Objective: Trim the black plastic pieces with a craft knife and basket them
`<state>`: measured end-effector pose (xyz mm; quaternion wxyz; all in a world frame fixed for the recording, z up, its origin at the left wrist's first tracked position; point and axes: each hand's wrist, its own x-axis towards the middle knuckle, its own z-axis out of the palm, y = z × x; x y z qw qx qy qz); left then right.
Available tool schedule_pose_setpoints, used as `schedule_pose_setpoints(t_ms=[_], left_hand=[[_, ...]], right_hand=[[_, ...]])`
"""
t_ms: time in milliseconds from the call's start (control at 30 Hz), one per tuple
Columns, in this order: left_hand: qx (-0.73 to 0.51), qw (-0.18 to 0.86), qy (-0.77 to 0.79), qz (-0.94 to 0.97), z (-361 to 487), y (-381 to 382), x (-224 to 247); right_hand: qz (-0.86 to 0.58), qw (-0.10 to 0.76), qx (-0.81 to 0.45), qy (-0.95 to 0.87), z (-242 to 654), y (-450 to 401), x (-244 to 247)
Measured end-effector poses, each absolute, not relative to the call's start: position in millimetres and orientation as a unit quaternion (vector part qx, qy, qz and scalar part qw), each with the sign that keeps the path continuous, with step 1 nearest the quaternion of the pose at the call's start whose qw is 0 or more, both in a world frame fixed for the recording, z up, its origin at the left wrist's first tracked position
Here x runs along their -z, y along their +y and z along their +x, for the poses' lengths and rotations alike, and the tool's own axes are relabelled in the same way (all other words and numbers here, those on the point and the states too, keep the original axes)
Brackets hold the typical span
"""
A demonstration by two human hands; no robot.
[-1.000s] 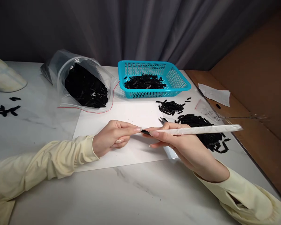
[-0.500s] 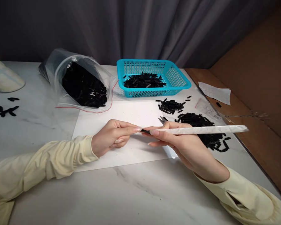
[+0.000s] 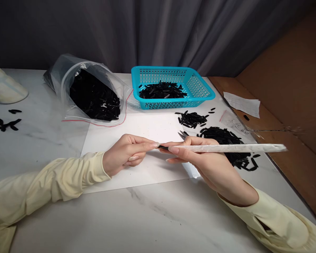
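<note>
My left hand (image 3: 129, 153) is closed, its thumb and forefinger pinching one end of a small black strip (image 3: 162, 147) above the white sheet (image 3: 147, 175). My right hand (image 3: 200, 154) meets the strip's other end with its fingertips. That same hand is closed on a long, thin stick (image 3: 239, 148) wrapped in white, which points out to the right. Its tip by the strip is hidden under my fingers. Pointed metal scissor-like blades (image 3: 183, 135) show just beyond my right fingers; whether they lie on the table cannot be told.
At the back stands a blue basket (image 3: 173, 104) with black strips inside. An open zip bag (image 3: 60, 80) of strips lies left of it. Two heaps of strips (image 3: 192, 119) sit to the right, near a small clear bag (image 3: 231, 119) and a paper slip (image 3: 242, 104).
The white stick has slid to the right, its far end a little lower. My left hand and the black strip are almost unmoved.
</note>
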<state>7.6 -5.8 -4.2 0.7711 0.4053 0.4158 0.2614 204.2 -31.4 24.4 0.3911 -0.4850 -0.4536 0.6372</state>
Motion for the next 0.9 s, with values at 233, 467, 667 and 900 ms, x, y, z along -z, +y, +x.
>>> schedule_pose_setpoints(t_ms=[233,467,667,900], left_hand=[[-0.268,0.765,0.424,0.404,9.2,-6.2,3.5],[-0.27,0.761,0.426,0.407,9.0,-6.6,3.9],[-0.269,0.763,0.427,0.404,9.7,-5.6,3.5],[-0.267,0.769,0.417,0.404,9.3,-6.0,3.0]], right_hand=[[-0.527,0.382,-0.579,-0.491,200.2,-35.1,-27.6],[-0.553,0.377,-0.466,-0.579,198.1,-42.7,-24.4],[-0.546,0.379,-0.472,-0.579,198.4,-42.9,-23.4],[-0.568,0.375,-0.469,-0.564,196.7,-41.4,-28.9]])
